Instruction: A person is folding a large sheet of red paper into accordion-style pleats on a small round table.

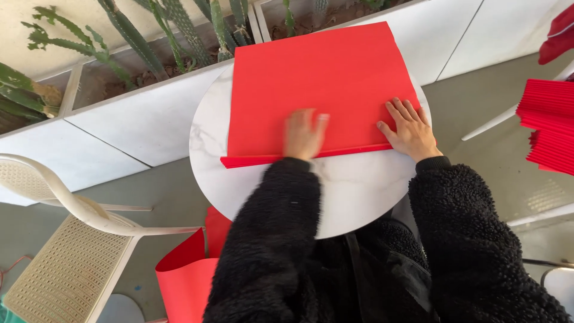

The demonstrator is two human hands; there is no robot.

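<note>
Red paper sheet [323,84] spread flat across round white marble-patterned table [353,191], near edge folded into narrow strip [287,158] facing the person. Left hand [304,134] blurred, palm down on the sheet just above the fold, fingers apparently extended, gripping nothing so far as could be told. Right hand [411,128] open and flat, fingers spread, pressed on the sheet's right near corner, nothing held. More red paper [188,272] below the table; stack of pleated red paper [550,128] well apart at right. White plastic chair [66,239] at left.
</note>
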